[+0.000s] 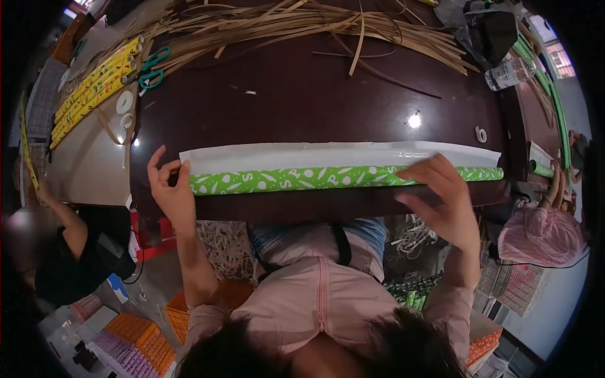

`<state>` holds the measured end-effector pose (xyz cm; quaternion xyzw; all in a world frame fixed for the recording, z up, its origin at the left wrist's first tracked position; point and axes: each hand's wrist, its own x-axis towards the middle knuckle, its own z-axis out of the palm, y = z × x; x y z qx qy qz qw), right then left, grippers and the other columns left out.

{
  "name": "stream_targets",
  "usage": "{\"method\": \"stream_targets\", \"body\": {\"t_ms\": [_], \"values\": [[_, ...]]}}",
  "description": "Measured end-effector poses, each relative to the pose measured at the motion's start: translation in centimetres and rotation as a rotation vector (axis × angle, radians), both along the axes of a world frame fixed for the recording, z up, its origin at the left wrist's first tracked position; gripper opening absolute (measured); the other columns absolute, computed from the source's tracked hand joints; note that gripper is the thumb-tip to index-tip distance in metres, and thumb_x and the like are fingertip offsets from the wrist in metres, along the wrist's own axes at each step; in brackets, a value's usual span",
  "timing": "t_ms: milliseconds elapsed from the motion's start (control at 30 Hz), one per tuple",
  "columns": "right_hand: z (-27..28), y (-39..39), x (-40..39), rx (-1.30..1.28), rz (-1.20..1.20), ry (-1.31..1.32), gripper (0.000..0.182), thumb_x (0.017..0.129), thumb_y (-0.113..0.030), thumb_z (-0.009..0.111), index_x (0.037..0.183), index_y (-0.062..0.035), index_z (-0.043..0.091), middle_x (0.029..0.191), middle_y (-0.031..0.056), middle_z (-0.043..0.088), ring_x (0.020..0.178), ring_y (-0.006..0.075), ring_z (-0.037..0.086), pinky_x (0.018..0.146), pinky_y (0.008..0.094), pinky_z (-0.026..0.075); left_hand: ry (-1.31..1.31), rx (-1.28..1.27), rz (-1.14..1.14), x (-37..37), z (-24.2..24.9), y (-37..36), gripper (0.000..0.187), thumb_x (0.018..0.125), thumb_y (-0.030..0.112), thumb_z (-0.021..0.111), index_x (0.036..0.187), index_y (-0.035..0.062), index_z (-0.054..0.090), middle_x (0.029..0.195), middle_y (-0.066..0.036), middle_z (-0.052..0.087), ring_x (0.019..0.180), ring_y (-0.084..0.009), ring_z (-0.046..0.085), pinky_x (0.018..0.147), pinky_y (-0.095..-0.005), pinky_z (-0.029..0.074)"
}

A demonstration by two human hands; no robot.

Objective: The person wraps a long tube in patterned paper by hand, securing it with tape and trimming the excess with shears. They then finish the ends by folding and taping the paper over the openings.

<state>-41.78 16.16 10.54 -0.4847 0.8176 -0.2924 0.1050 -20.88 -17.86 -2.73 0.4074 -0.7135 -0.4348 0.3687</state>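
A long roll of green wrapping paper with white printed shapes (271, 181) lies across the near side of the dark table. Its loose white edge (252, 156) is spread out flat behind it. My left hand (171, 188) is at the left end, fingers bent but apart, the thumb against the paper's edge. Toward the right end, my right hand (441, 198) is over the roll, with fingertips at its upper side and the thumb apart on the near side. Neither hand visibly grips the paper.
Brown strips (302, 25) are heaped along the table's far side. Green-handled scissors (153, 68), yellow rolls (97, 88) and white tape (125, 102) are at left. A small tape roll (481, 134) and plastic bottle (509, 74) are at right. People work on both sides.
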Motion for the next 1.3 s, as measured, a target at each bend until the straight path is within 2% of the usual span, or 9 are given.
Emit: {"method": "stream_targets", "body": {"t_ms": [200, 367, 433, 533, 667, 867, 1100, 1167, 1300], "values": [[-7.1, -11.5, -4.0, -0.009, 0.348, 0.135, 0.023, 0.081, -0.017, 0.073, 0.099, -0.0038, 0.068, 0.097, 0.0113, 0.066, 0.093, 0.0284, 0.06, 0.083, 0.0389, 0.044, -0.033, -0.04, -0.003, -0.1, 0.3, 0.1, 0.05, 0.085, -0.002, 0.067, 0.131, 0.0047, 0.049, 0.084, -0.001, 0.065, 0.081, -0.0075, 0.058, 0.085, -0.0243, 0.043], [-9.0, -13.4, -5.3, 0.167, 0.473, -0.21, 0.015, 0.08, -0.009, 0.07, 0.094, -0.0019, 0.068, 0.088, 0.0119, 0.067, 0.088, 0.0304, 0.062, 0.079, 0.0397, 0.049, -0.045, -0.021, -0.007, 0.0, 0.6, 0.3, 0.054, 0.084, -0.001, 0.067, 0.134, 0.0052, 0.048, 0.093, -0.003, 0.067, 0.09, -0.013, 0.06, 0.088, -0.0286, 0.043], [-8.6, -13.2, -5.5, 0.145, 0.46, -0.298, 0.015, 0.081, -0.009, 0.07, 0.093, -0.0009, 0.065, 0.087, 0.0119, 0.067, 0.085, 0.0298, 0.063, 0.076, 0.0389, 0.05, -0.556, -0.766, 0.226, -0.5, 1.5, 1.3, 0.06, 0.081, 0.002, 0.07, 0.137, 0.0073, 0.047, 0.112, -0.005, 0.065, 0.103, -0.0226, 0.058, 0.093, -0.0349, 0.041], [-8.1, -13.1, -5.2, 0.103, 0.395, -0.453, 0.019, 0.081, -0.008, 0.071, 0.093, 0.0006, 0.061, 0.087, 0.0141, 0.068, 0.082, 0.0284, 0.065, 0.073, 0.0381, 0.051, -0.478, -0.91, 0.034, -2.5, 3.5, 3.8, 0.066, 0.078, 0.006, 0.072, 0.139, 0.0097, 0.046, 0.124, -0.007, 0.06, 0.115, -0.0295, 0.052, 0.101, -0.0415, 0.035], [-8.3, -13.2, -5.5, 0.087, 0.337, -0.577, 0.028, 0.077, -0.006, 0.076, 0.094, 0.0002, 0.055, 0.086, 0.0155, 0.067, 0.081, 0.0258, 0.066, 0.07, 0.037, 0.051, -0.288, -0.504, -0.755, -7.2, 4.8, 7.5, 0.074, 0.078, 0.012, 0.076, 0.144, 0.0132, 0.043, 0.118, -0.01, 0.061, 0.115, -0.0279, 0.052, 0.106, -0.0426, 0.03], [-9.5, -13.0, -5.7, -0.017, 0.357, -0.536, 0.028, 0.075, -0.009, 0.078, 0.09, 0.0006, 0.057, 0.082, 0.0131, 0.065, 0.076, 0.0245, 0.063, 0.068, 0.0371, 0.049, -0.6, -0.31, -1.007, -12.2, 6.9, 6.4, 0.081, 0.074, 0.003, 0.075, 0.147, 0.0155, 0.039, 0.096, -0.008, 0.066, 0.102, -0.0222, 0.059, 0.099, -0.0375, 0.037], [-9.2, -12.6, -5.1, 0.038, 0.368, -0.529, 0.022, 0.074, -0.011, 0.077, 0.085, -0.0015, 0.061, 0.084, 0.0099, 0.063, 0.079, 0.0259, 0.061, 0.07, 0.038, 0.048, -0.487, -0.028, -1.147, -13.5, 5.5, 5.2, 0.081, 0.074, -0.004, 0.07, 0.147, 0.0122, 0.038, 0.084, -0.009, 0.066, 0.081, -0.0147, 0.062, 0.087, -0.0298, 0.043], [-9.7, -12.4, -4.8, -0.221, 0.496, 0.219, 0.021, 0.067, -0.013, 0.077, 0.082, -0.0056, 0.065, 0.084, 0.0054, 0.06, 0.087, 0.0238, 0.056, 0.073, 0.037, 0.043, -0.399, 0.096, -1.135, -13.5, 4.7, 5.0, 0.081, 0.074, -0.007, 0.067, 0.147, 0.0103, 0.038, 0.075, -0.005, 0.06, 0.076, -0.0137, 0.057, 0.083, -0.0295, 0.044], [-9.2, -12.3, -4.0, -0.289, 0.532, 0.44, 0.022, 0.06, -0.017, 0.075, 0.078, -0.0088, 0.067, 0.085, 0.0019, 0.058, 0.09, 0.0211, 0.051, 0.074, 0.0351, 0.039, -0.505, 0.114, -1.097, -13.4, 5.8, 4.6, 0.077, 0.074, 0.0, 0.068, 0.144, 0.0131, 0.039, 0.088, -0.014, 0.071, 0.086, -0.027, 0.065, 0.096, -0.0353, 0.039]]}}
